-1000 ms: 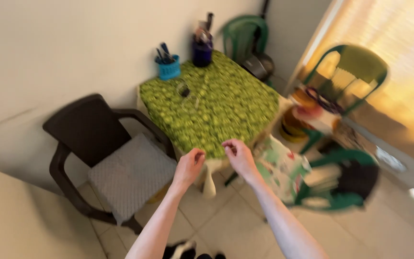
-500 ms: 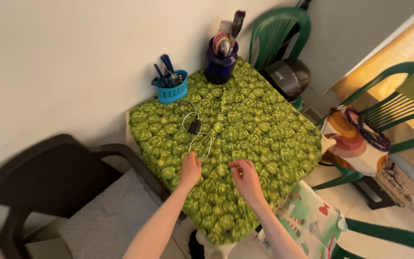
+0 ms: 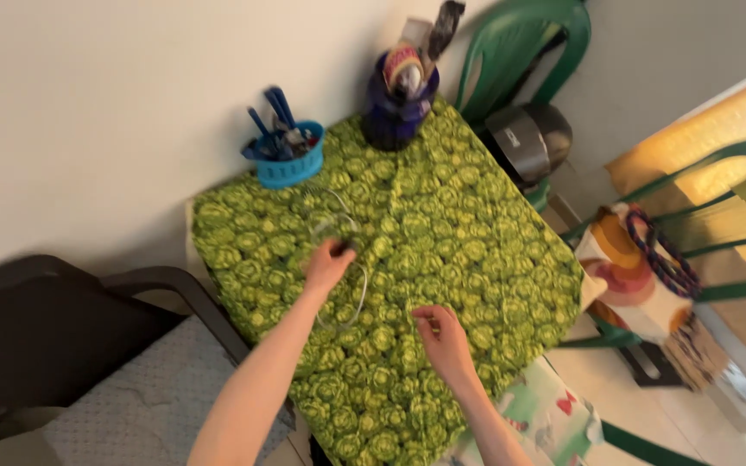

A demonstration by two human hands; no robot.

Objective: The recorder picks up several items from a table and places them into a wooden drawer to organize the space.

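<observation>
A thin grey cable [image 3: 338, 226] with a small black block on it lies looped on a table under a green patterned cloth [image 3: 459, 250]. My left hand [image 3: 328, 265] reaches over the loop and its fingers close on the black block. My right hand [image 3: 444, 338] hovers lower over the cloth, fingers curled in a pinch; whether it holds anything I cannot tell.
A blue basket of pens [image 3: 282, 155] and a dark blue pot of utensils [image 3: 399, 99] stand at the table's far edge by the wall. A dark chair with a grey cushion [image 3: 79, 380] is at left. Green chairs [image 3: 520, 52] and a dark round appliance [image 3: 528, 142] stand at right.
The view has moved closer over the table. My left hand has reached forward from the table's near part onto the black block of the cable. My right hand stays low.
</observation>
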